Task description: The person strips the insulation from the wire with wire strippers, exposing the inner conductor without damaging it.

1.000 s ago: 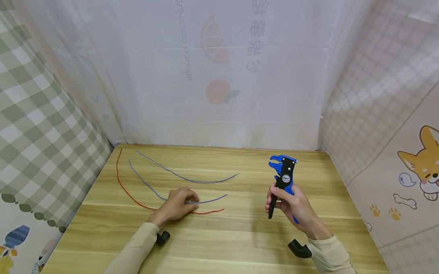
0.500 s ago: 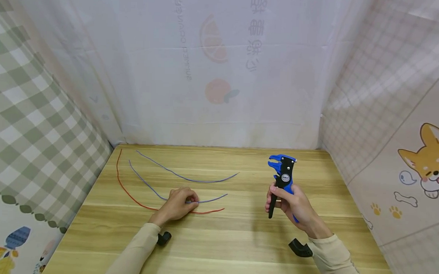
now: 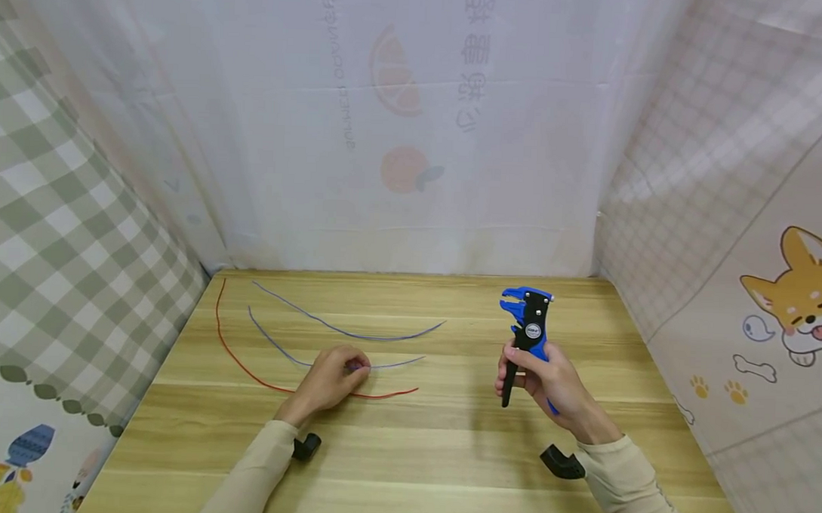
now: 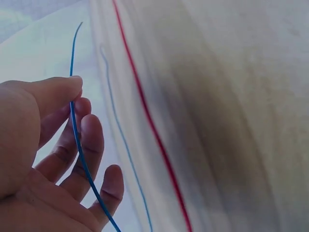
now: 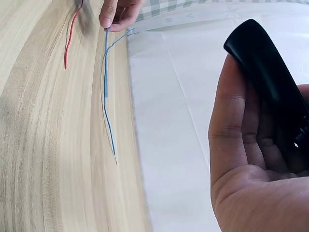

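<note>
Thumb and fingertips of my left hand (image 3: 332, 376) pinch the middle blue wire (image 4: 80, 150). It is lifted over the table, its right end (image 3: 399, 363) extending past the fingers. A red wire (image 4: 145, 107) lies on the table on the near side, passing under the left hand in the head view. Beyond the pinched wire rests another blue wire (image 3: 381, 338), curved like the first. My right hand (image 3: 557, 384) grips a blue and black wire stripper (image 3: 535, 310) by its handles, held upright with its jaws apart and facing left. In the right wrist view, a black handle (image 5: 268, 67) shows against the fingers.
The wood-grain table (image 3: 403, 467) ends at a white cloth (image 3: 283, 207) at the back. A checked cloth (image 3: 67, 169) flanks it on the left, a dog-print cloth (image 3: 708, 312) on the right. Black curved pieces (image 3: 562, 463) sit at both wrists.
My left fingers have closed on the middle blue wire and raised it, so it shifts slightly away from the red one. My right hand with the wire stripper stays nearly still.
</note>
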